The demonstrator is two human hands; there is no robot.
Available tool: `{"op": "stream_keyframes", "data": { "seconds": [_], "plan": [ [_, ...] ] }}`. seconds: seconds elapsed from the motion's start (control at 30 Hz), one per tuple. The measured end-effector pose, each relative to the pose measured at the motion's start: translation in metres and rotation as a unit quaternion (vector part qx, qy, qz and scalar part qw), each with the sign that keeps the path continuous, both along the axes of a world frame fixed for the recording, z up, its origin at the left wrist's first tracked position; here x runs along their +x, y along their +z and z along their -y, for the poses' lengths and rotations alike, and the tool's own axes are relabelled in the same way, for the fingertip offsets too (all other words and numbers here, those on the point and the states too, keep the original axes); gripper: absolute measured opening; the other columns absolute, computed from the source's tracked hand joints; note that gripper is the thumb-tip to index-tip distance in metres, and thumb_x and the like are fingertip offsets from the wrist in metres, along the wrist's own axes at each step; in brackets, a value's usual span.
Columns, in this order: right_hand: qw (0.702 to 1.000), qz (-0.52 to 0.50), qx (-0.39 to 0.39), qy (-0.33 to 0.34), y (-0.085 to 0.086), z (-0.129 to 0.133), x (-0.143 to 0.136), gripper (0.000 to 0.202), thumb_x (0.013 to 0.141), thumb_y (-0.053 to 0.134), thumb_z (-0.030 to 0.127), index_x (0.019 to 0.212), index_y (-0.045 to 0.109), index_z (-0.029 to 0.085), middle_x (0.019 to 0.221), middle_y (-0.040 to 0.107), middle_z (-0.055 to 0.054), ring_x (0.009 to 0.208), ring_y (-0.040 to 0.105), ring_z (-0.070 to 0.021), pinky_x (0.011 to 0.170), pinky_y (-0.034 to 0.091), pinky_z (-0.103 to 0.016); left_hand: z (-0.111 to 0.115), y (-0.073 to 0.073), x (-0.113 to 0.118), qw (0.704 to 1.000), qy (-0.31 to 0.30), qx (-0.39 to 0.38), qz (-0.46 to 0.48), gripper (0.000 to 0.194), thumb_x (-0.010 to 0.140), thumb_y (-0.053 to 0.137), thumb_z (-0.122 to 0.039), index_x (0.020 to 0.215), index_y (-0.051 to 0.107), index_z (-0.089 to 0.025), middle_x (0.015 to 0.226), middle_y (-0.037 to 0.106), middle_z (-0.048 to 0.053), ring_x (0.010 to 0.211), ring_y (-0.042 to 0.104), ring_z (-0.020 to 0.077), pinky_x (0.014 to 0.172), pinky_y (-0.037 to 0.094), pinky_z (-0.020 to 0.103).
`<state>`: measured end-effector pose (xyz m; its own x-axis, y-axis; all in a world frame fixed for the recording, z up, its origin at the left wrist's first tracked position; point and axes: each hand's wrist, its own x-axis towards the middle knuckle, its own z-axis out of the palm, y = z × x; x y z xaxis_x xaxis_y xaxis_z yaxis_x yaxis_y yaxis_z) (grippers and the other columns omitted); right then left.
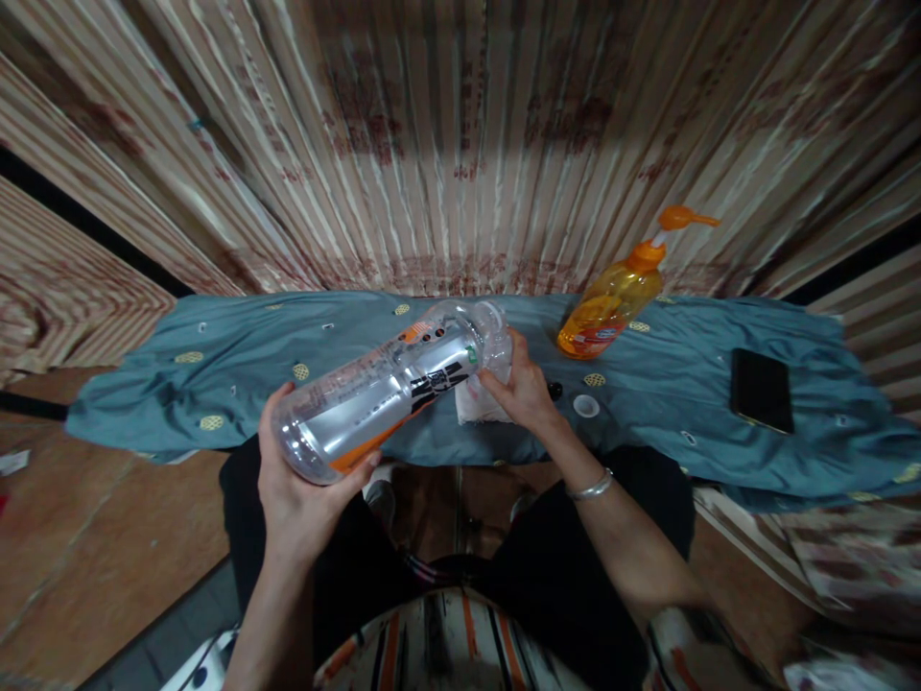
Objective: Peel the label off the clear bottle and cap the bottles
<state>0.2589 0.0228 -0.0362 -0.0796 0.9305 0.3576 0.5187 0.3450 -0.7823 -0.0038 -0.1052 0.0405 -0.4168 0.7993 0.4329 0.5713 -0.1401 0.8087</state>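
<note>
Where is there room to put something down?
Bare cloth lies left of the left hand, and between the orange pump bottle and dark phone. It's crowded around the right hand: clear bottle, white thing, small black thing, white disc.

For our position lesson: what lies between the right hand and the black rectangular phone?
The head view shows a small black object and a round white disc on the blue-green patterned cloth.
</note>
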Motion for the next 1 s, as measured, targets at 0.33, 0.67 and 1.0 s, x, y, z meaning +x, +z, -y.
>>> {"op": "stream_keyframes", "data": {
  "seconds": [0.33, 0.67, 1.0],
  "plan": [
    [1.000, 0.016, -0.022, 0.001, 0.0037, 0.0007, 0.0001, 0.074, 0.091, 0.062, 0.052, 0.151, 0.037, 0.015, 0.125, 0.075, -0.018, 0.106, 0.076, -0.0350, 0.093, 0.061, -0.049, 0.0007, 0.0019, 0.0020, 1.000, 0.004, -0.002, 0.005, 0.106, 0.051, 0.093, -0.048, 0.146, 0.054, -0.022, 0.125, 0.067, 0.011, 0.112, 0.070, 0.0343, 0.106, 0.057, 0.052],
    [1.000, -0.005, -0.009, 0.000, 0.0015, 0.0000, -0.0003, 0.073, 0.091, 0.065, 0.050, 0.150, 0.039, 0.018, 0.123, 0.076, -0.017, 0.105, 0.077, -0.0345, 0.093, 0.061, -0.050, 0.0012, 0.0037, 0.0029, 1.000, 0.001, -0.016, 0.012, 0.105, 0.053, 0.094, -0.047, 0.145, 0.051, -0.021, 0.128, 0.066, 0.013, 0.114, 0.069, 0.0334, 0.106, 0.056, 0.052],
    [1.000, 0.000, -0.009, 0.001, 0.0006, -0.0006, -0.0006, 0.073, 0.091, 0.063, 0.052, 0.150, 0.038, 0.017, 0.122, 0.076, -0.017, 0.103, 0.077, -0.0342, 0.091, 0.062, -0.050, 0.0015, 0.0038, 0.0019, 1.000, 0.005, -0.018, 0.000, 0.107, 0.053, 0.093, -0.048, 0.147, 0.051, -0.017, 0.128, 0.066, 0.016, 0.113, 0.069, 0.0346, 0.108, 0.054, 0.055]
  ]
}}
